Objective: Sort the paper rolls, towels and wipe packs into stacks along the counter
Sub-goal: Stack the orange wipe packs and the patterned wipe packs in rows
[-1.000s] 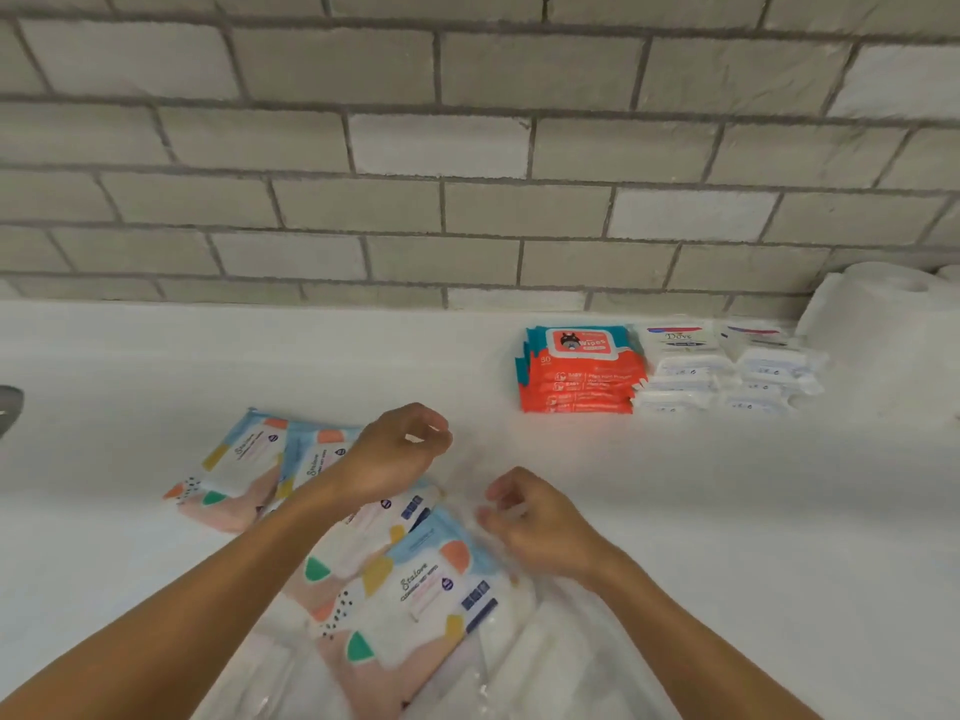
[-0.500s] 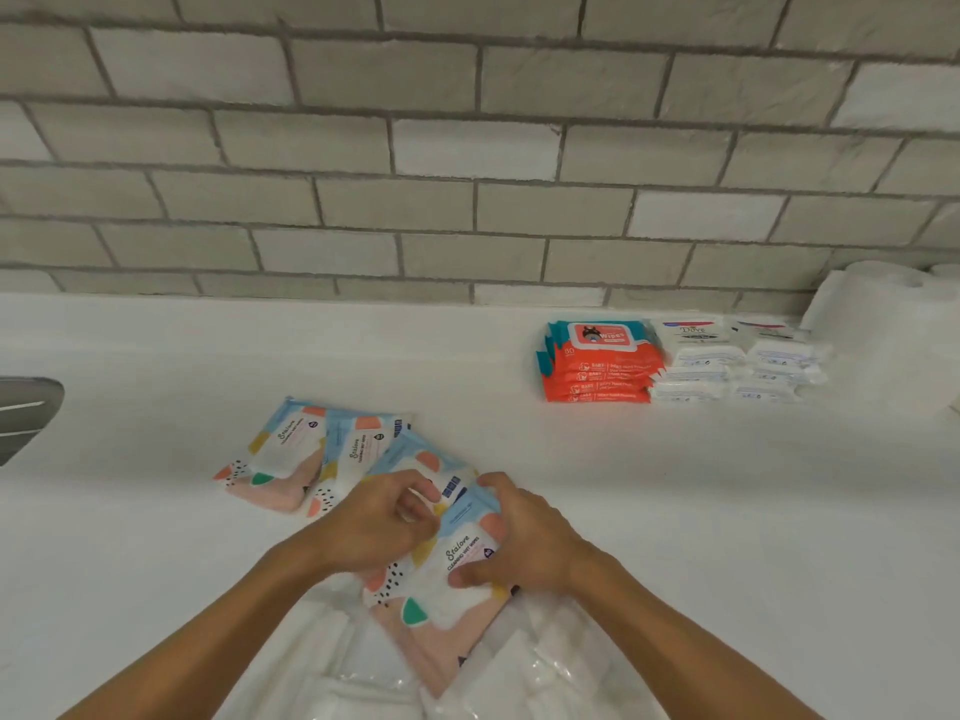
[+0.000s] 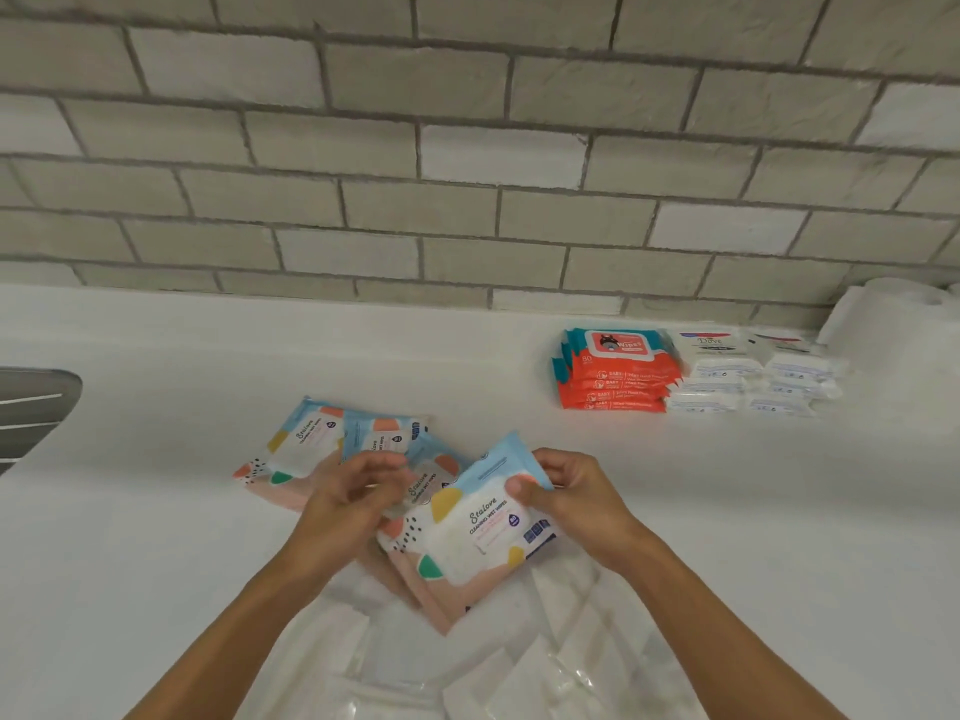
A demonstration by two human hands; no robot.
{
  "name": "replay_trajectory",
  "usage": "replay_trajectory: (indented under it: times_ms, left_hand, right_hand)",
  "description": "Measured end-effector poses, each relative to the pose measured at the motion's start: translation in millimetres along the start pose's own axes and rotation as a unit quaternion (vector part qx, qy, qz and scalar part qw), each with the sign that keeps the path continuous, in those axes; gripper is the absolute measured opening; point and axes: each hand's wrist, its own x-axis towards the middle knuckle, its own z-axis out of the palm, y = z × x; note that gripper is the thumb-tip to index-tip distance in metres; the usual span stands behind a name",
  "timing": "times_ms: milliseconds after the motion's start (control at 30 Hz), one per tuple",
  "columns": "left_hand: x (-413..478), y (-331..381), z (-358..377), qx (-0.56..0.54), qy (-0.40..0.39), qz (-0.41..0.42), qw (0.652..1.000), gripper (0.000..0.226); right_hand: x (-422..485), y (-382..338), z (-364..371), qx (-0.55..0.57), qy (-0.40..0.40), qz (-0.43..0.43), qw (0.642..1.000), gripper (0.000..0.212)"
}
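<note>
**Top pack is up and ready to place**

Nearest you, the clear wrap (image 3: 467,678) lies crumpled and open on the surface (image 3: 156,537), under your wrists. Just past it, your right hand (image 3: 576,504) pinches the far corner of the pack (image 3: 483,532), thumb on top and fingers curled behind. A second ago both hands were picking at the wrap. Now this pack is raised and tilted off the ones below. Your left hand (image 3: 353,498) is curled on the lower pack (image 3: 423,483), though blur hides how firm the grip is. Beyond your left hand, two loose packs (image 3: 311,449) overlap without forming a stack, and the lifted one probably belongs squared up with them. Far beyond your right hand stand the orange stack (image 3: 615,376), the white stacks (image 3: 748,376) and a roll (image 3: 883,314), already sorted.
</note>
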Motion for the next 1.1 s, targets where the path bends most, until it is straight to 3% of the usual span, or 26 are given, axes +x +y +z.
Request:
replay_trajectory:
  times_ms: [67,267,433,533,633,733,800,933,1000,1100]
  left_hand:
    - [1.5,-2.6,-7.3,-0.035,-0.002,-0.007,0.999,0.022]
    - [-4.8,-13.7,-21.3,-0.14,-0.058,-0.011,0.988,0.088]
    - [-10.7,-13.0,-35.7,-0.277,-0.056,-0.034,0.959,0.102]
    - [-15.7,-8.4,-42.0,-0.233,-0.09,-0.05,0.967,0.079]
    - [-16.8,-4.3,-52.9,-0.201,-0.039,-0.043,0.978,0.056]
    - [-15.3,-10.1,-65.8,-0.228,0.012,-0.046,0.972,0.063]
    - [-14.1,-16.4,-73.0,-0.247,0.05,-0.054,0.966,0.052]
    - [-12.6,-24.0,-83.8,-0.265,0.093,-0.073,0.957,0.038]
    - [-11.7,-25.0,-87.0,-0.272,0.094,-0.082,0.954,0.039]
    - [-9.8,-25.9,-89.1,-0.273,0.09,-0.082,0.954,0.041]
  right_hand:
    - [2.1,-4.9,2.6,0.022,0.01,-0.019,1.0,0.015]
    - [11.5,-12.9,29.7,0.087,0.021,-0.034,0.995,0.014]
    - [21.4,-20.1,61.1,0.205,0.015,-0.005,0.979,0.009]
    - [27.0,-23.7,82.3,0.204,0.0,-0.007,0.979,0.011]
    - [34.7,-23.3,90.1,0.165,-0.015,-0.015,0.986,0.01]
    - [47.6,-9.4,80.8,-0.025,0.018,-0.056,0.998,0.01]
    - [53.5,2.0,71.8,-0.169,0.047,-0.073,0.982,0.013]
    - [54.4,13.1,66.7,-0.407,-0.065,-0.001,0.911,0.077]
    - [54.3,9.0,69.8,-0.421,-0.088,0.009,0.903,0.098]
    - [60.1,6.9,71.6,-0.363,-0.097,0.043,0.926,0.118]
